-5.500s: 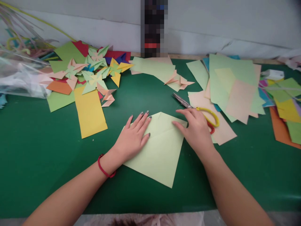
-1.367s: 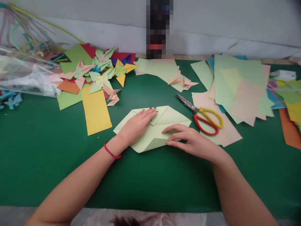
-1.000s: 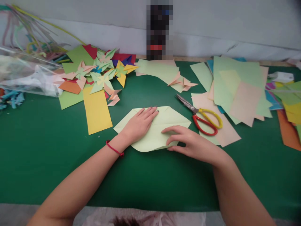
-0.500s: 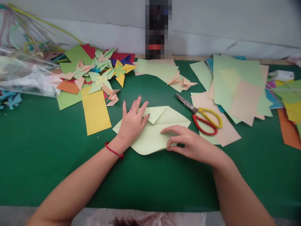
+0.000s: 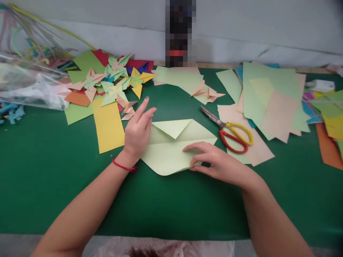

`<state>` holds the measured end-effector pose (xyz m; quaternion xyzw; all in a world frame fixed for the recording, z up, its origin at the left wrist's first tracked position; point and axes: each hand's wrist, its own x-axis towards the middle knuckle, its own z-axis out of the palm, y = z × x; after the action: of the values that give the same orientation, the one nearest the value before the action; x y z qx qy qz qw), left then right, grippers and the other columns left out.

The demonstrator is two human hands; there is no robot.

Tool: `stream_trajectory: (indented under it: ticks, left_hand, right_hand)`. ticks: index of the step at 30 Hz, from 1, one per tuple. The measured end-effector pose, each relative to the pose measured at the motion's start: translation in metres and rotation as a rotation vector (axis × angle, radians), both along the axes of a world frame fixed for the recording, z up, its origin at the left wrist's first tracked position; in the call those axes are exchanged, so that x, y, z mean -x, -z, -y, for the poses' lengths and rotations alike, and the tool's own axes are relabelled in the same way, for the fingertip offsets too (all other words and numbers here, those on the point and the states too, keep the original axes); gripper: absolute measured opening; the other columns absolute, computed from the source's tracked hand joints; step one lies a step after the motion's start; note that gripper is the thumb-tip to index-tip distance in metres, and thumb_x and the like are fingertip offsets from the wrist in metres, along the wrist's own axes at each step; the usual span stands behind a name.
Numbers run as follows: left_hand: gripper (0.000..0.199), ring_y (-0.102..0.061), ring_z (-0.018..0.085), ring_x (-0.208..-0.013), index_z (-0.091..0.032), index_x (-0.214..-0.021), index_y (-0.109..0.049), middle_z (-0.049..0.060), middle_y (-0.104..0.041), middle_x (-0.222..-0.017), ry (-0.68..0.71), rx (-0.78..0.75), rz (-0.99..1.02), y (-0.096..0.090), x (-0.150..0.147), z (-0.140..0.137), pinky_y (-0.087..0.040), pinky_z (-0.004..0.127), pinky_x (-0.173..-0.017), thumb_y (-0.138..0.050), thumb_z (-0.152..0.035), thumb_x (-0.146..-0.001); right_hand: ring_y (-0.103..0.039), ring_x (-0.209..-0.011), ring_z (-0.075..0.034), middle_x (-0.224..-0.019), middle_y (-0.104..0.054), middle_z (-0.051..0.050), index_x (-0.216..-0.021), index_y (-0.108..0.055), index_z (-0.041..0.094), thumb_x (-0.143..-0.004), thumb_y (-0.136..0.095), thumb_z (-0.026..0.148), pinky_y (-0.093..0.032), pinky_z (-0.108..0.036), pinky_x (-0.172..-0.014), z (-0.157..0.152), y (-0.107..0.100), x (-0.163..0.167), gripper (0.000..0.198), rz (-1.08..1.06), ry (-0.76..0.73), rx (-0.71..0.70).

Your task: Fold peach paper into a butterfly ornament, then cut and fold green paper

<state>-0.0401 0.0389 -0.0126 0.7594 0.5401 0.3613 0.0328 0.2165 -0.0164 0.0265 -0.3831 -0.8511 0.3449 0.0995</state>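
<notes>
A pale green sheet of paper [image 5: 166,157] lies on the green table in front of me. Its top corner is folded down into a triangular flap, and a crease runs across its middle. Over the sheet's left end is my left hand [image 5: 138,137], turned on its side with fingers stretched out and holding nothing; it hides that corner. My right hand [image 5: 214,162] pinches the lower right edge of the sheet between thumb and fingers, its index finger resting on the surface. Scissors [image 5: 221,125] with one red and one yellow handle lie right of the sheet, blades partly apart.
Loose coloured sheets [image 5: 268,100] are piled at the right. Several folded paper pieces [image 5: 115,85] lie heaped at the back left, above a yellow sheet [image 5: 109,128]. A clear plastic bag [image 5: 32,85] sits at the far left. Peach folded pieces [image 5: 207,92] lie behind the scissors.
My left hand has slid left off the sheet's middle and turned onto its side, uncovering more of the folded flap. The right hand and the sheet look unmoved.
</notes>
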Motion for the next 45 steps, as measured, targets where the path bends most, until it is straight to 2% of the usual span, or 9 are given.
stream_trajectory:
  ticks: [5,8,11,14,19,23,32,38,45]
  left_hand:
    - [0.040,-0.038,0.018,-0.132,-0.019,-0.134,-0.040,0.008,-0.042,-0.143,0.228,0.024,-0.164,-0.003,-0.012,0.004,-0.033,0.040,-0.109,-0.031,-0.028,-0.097]
    - [0.047,-0.026,0.017,-0.138,-0.015,-0.141,-0.029,0.009,-0.031,-0.149,0.436,0.167,-0.276,-0.003,-0.018,0.005,-0.023,0.039,-0.114,-0.027,-0.031,-0.097]
    - [0.054,-0.017,0.017,-0.141,-0.014,-0.146,-0.018,0.007,-0.018,-0.153,0.534,0.332,-0.393,0.000,-0.022,0.005,-0.016,0.038,-0.115,-0.023,-0.038,-0.097]
    - [0.054,-0.015,0.018,-0.141,-0.017,-0.146,-0.018,0.005,-0.016,-0.154,0.520,0.398,-0.478,0.003,-0.024,0.005,-0.011,0.039,-0.116,-0.020,-0.041,-0.097]
    - [0.053,-0.011,0.019,-0.142,-0.019,-0.146,-0.020,0.004,-0.013,-0.154,0.500,0.397,-0.526,0.005,-0.026,0.006,-0.009,0.038,-0.116,-0.021,-0.040,-0.097]
    - [0.051,-0.010,0.018,-0.142,-0.019,-0.146,-0.022,0.004,-0.013,-0.154,0.500,0.420,-0.505,0.003,-0.026,0.005,-0.008,0.037,-0.116,-0.021,-0.037,-0.098]
    - [0.050,-0.010,0.017,-0.142,-0.018,-0.145,-0.024,0.003,-0.013,-0.154,0.520,0.478,-0.472,-0.001,-0.025,0.004,-0.009,0.037,-0.116,-0.020,-0.033,-0.098]
    - [0.049,-0.010,0.018,-0.142,-0.019,-0.145,-0.023,0.004,-0.014,-0.154,0.515,0.447,-0.477,0.003,-0.024,0.005,-0.010,0.038,-0.116,-0.023,-0.030,-0.097]
    - [0.049,-0.012,0.016,-0.141,-0.019,-0.145,-0.024,0.002,-0.015,-0.154,0.509,0.465,-0.459,0.001,-0.025,0.004,-0.011,0.037,-0.116,-0.018,-0.030,-0.097]
  right_hand:
    - [-0.051,-0.117,-0.023,-0.124,-0.057,-0.004,-0.079,-0.068,0.025,-0.083,-0.058,0.022,-0.045,-0.039,-0.094,0.001,0.000,0.000,0.011,-0.001,-0.004,-0.003]
    - [-0.050,-0.117,-0.022,-0.124,-0.056,-0.003,-0.079,-0.068,0.025,-0.083,-0.058,0.022,-0.044,-0.038,-0.096,0.001,-0.001,0.000,0.011,0.001,-0.006,-0.001]
    - [-0.050,-0.117,-0.021,-0.124,-0.056,-0.003,-0.079,-0.067,0.025,-0.083,-0.058,0.022,-0.044,-0.038,-0.096,0.001,-0.001,0.000,0.010,0.004,-0.004,0.003]
    - [-0.049,-0.118,-0.021,-0.123,-0.057,-0.003,-0.079,-0.067,0.025,-0.083,-0.058,0.022,-0.042,-0.037,-0.097,0.001,-0.001,0.000,0.009,0.010,-0.002,0.006]
    - [-0.048,-0.118,-0.019,-0.121,-0.057,-0.004,-0.084,-0.065,0.024,-0.085,-0.056,0.022,-0.040,-0.034,-0.099,0.000,-0.001,0.001,0.009,-0.009,0.006,0.012]
    - [-0.053,-0.105,-0.018,-0.108,-0.058,-0.006,-0.086,-0.061,0.021,-0.086,-0.055,0.025,-0.043,-0.032,-0.091,-0.001,0.003,0.007,0.007,-0.058,0.030,0.011]
    - [-0.051,-0.073,-0.014,-0.074,-0.053,-0.002,-0.072,-0.050,0.019,-0.089,-0.049,0.037,-0.041,-0.028,-0.069,0.005,0.014,0.025,0.025,-0.066,0.230,-0.048]
    - [-0.053,-0.075,-0.014,-0.082,-0.058,-0.002,-0.085,-0.051,0.019,-0.088,-0.053,0.036,-0.040,-0.026,-0.068,0.013,0.013,0.032,0.017,-0.078,0.382,-0.027]
    - [-0.047,-0.066,-0.013,-0.068,-0.049,0.000,-0.068,-0.043,0.020,-0.092,-0.044,0.032,-0.036,-0.028,-0.067,0.016,0.018,0.037,0.027,-0.038,0.470,-0.096]
